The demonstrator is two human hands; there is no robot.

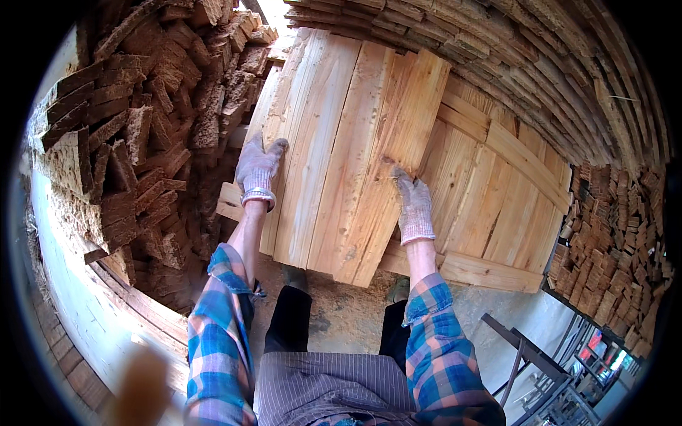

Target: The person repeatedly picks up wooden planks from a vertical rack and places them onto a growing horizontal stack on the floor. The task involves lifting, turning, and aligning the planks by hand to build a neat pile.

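Observation:
Several pale wooden planks [339, 142] lie side by side as a broad layer in front of me. My left hand [258, 167], in a worn whitish glove, grips their left edge with the thumb over the top face. At the opposite edge my right hand [414, 207], gloved the same way, closes on the rightmost plank [406, 121]; its fingertips are partly hidden. To the right of these planks is a wooden panel [490, 202] with cross battens, partly covered by them. A batten end [229, 202] sticks out below my left hand.
Rough wood pieces [153, 135] are heaped high on the left. Long stacked boards [526, 64] curve along the top right, and a pile of short pieces [614, 241] stands at far right. Dark metal frames [540, 369] are at lower right; sawdust covers the floor [341, 312].

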